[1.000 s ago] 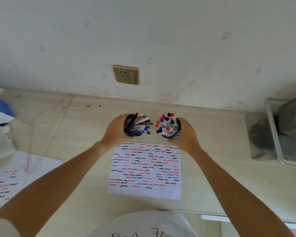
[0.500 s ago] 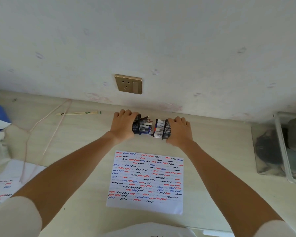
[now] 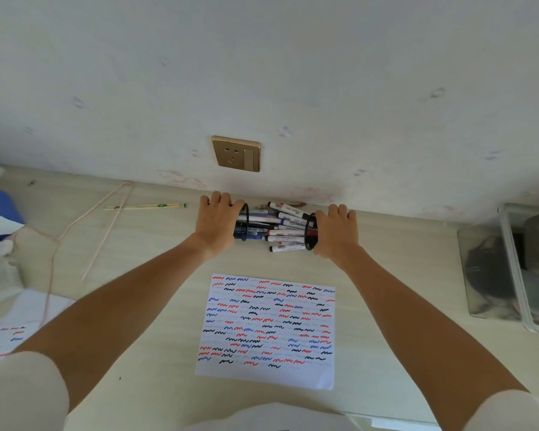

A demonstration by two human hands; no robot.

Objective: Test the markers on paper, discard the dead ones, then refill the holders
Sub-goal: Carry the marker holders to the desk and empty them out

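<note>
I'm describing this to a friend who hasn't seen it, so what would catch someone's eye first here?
Probably the two hands, left hand and right hand, each tipping a black mesh holder, left holder and right holder, sideways by the wall, with markers spilled between them. Next, the paper in the middle of the desk, covered in red, blue and black squiggles.

No legible text anywhere; print on the markers (image 3: pixel 285 233) too small.
</note>
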